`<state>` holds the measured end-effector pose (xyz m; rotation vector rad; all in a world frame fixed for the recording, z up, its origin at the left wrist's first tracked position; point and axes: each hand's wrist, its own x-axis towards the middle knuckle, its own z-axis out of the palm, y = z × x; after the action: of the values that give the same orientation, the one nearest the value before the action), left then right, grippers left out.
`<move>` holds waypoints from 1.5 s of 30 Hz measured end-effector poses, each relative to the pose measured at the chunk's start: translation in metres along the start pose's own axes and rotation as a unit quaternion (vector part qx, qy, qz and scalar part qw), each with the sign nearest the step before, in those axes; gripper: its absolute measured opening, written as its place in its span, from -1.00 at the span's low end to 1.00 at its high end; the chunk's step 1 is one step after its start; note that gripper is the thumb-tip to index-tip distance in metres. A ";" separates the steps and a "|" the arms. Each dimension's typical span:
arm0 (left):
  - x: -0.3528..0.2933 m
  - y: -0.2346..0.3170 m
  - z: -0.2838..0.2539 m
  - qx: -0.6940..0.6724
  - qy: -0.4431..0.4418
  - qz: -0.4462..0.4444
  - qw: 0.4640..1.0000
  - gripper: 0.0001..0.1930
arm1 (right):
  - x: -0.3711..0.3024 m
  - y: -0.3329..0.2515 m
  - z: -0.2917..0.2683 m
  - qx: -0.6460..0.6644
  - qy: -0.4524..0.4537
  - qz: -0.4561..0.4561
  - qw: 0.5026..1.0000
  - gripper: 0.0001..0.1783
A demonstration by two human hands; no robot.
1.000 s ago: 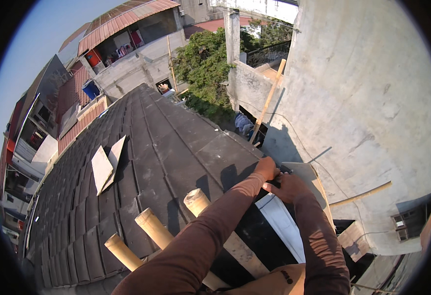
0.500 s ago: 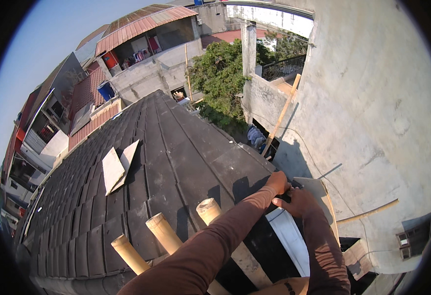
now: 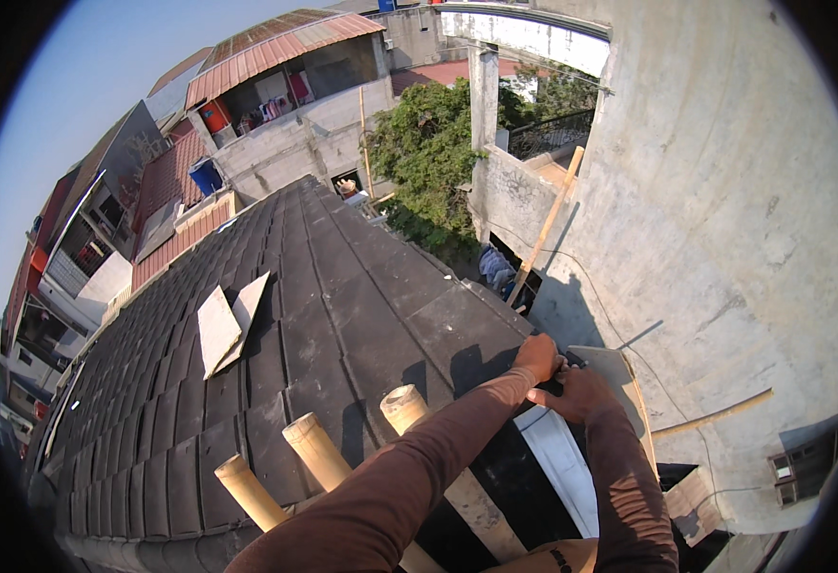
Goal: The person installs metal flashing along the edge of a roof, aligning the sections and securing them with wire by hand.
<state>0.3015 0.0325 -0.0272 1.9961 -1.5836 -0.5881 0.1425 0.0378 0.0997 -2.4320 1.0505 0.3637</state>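
My left hand (image 3: 538,358) is closed at the right edge of the dark tiled roof (image 3: 390,315). Close beside it, my right hand (image 3: 583,393) curls in with its thumb toward the left hand. Between the two sits something small and dark, mostly covered by the fingers; I cannot make out what it is. Just below the hands runs a white flat strip (image 3: 562,468), slanting down between my forearms. A grey board (image 3: 619,380) with a pale wooden edge lies right of my right hand.
Three cut bamboo poles (image 3: 319,449) stick up at the roof's near edge. Two pale flat pieces (image 3: 228,329) lie on the tiles. A tall concrete wall (image 3: 724,239) rises at the right, with a bamboo pole (image 3: 548,224) leaning near it. Beyond the roof stands a leafy tree (image 3: 428,143).
Both hands stay together at the roof edge, with only a slight shift of the fingers and right forearm. Nothing else visibly moves.
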 end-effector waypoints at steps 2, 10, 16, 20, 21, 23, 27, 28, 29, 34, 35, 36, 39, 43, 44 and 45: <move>0.000 0.001 -0.002 0.002 -0.002 -0.012 1.000 -0.67 | -0.001 -0.001 0.000 0.011 0.005 0.000 1.000 0.34; -0.003 0.004 -0.018 -0.102 -0.048 -0.073 0.991 -0.62 | -0.002 -0.005 -0.008 -0.023 -0.026 0.011 0.999 0.38; 0.001 -0.002 -0.016 -0.126 -0.068 -0.125 0.982 -0.55 | -0.004 -0.009 -0.013 -0.003 -0.041 0.016 0.999 0.36; 0.006 -0.003 -0.005 -0.062 -0.042 -0.143 0.987 -0.54 | -0.003 -0.009 -0.011 -0.004 -0.033 0.019 0.999 0.34; 0.006 -0.003 -0.004 -0.060 -0.039 -0.156 0.985 -0.54 | -0.003 -0.008 -0.011 0.001 -0.028 0.015 0.999 0.34; 0.007 -0.002 -0.001 -0.045 -0.041 -0.153 0.986 -0.55 | -0.003 -0.008 -0.010 0.002 -0.024 0.013 1.000 0.32; 0.007 -0.001 -0.005 -0.042 -0.058 -0.137 0.988 -0.56 | 0.000 -0.007 -0.008 -0.001 -0.030 0.016 0.999 0.32; 0.007 0.000 -0.008 -0.042 -0.061 -0.124 0.990 -0.56 | 0.000 -0.007 -0.007 -0.001 -0.023 0.012 1.000 0.32; 0.006 0.000 -0.011 -0.044 -0.064 -0.114 0.990 -0.56 | 0.001 -0.006 -0.007 -0.007 -0.022 0.012 1.000 0.32; 0.003 0.001 -0.023 -0.067 -0.091 -0.084 0.990 -0.57 | 0.001 -0.004 -0.005 0.012 -0.020 0.008 1.000 0.33; 0.002 0.001 -0.024 -0.075 -0.100 -0.082 0.989 -0.58 | 0.000 -0.003 -0.005 0.015 -0.022 0.008 1.000 0.34; 0.002 0.001 -0.025 -0.083 -0.109 -0.081 0.987 -0.58 | 0.000 -0.003 -0.005 0.015 -0.021 0.010 1.000 0.35; 0.002 -0.001 -0.025 -0.107 -0.108 -0.094 0.984 -0.60 | 0.000 -0.003 -0.004 0.018 -0.013 0.008 1.000 0.40; 0.002 -0.008 -0.020 -0.153 -0.097 -0.105 0.978 -0.59 | 0.000 -0.005 -0.003 0.003 -0.008 0.003 1.000 0.45; 0.002 -0.010 -0.019 -0.169 -0.100 -0.106 0.975 -0.59 | 0.000 -0.005 -0.003 -0.010 -0.014 0.008 1.000 0.46; 0.002 -0.012 -0.018 -0.184 -0.102 -0.107 0.972 -0.59 | -0.001 -0.006 -0.004 -0.009 -0.012 0.008 1.000 0.47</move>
<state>0.3222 0.0351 -0.0214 1.8749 -1.2604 -1.1157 0.1464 0.0393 0.1050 -2.4310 1.0605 0.4086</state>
